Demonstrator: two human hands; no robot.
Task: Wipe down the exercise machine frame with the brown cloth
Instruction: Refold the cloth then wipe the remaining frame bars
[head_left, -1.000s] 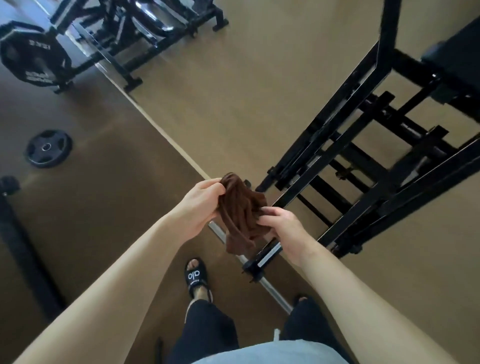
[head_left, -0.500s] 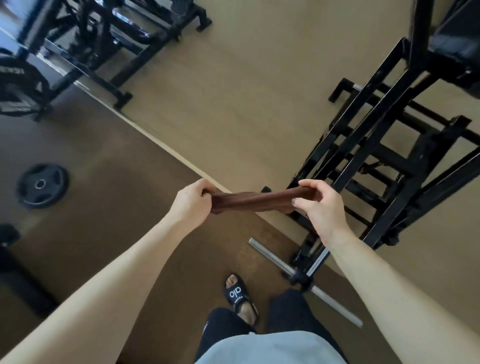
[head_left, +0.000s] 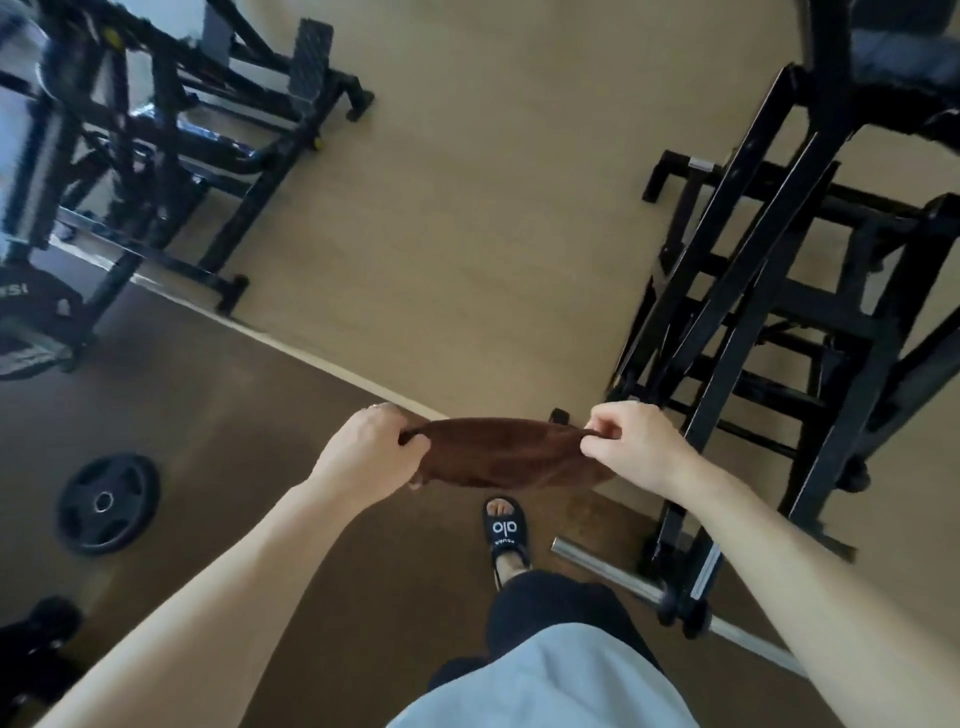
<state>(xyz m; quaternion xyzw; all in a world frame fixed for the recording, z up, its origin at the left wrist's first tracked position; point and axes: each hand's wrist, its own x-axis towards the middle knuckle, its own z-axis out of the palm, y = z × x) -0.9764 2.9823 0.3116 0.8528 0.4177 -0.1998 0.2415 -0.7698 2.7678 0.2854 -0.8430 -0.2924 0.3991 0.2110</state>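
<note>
Cloth (head_left: 501, 454) stretched between both fists: left hand (head_left: 366, 454) and right hand (head_left: 631, 444) each pinch an end. Frame (head_left: 748, 332) just beyond right fingers, untouched. Bunch cloth into one palm, then wipe along the bars.

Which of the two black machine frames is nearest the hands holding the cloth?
The black frame on the right, just beyond the right hand; the other stands far off at upper left.

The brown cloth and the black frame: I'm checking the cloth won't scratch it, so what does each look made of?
Brown cloth: looks like soft woven or terry fabric, matte, sagging limply between the left hand and right hand. Black frame: apparently square metal tubing with a glossy painted finish, judging by straight edges and light glints.
</note>
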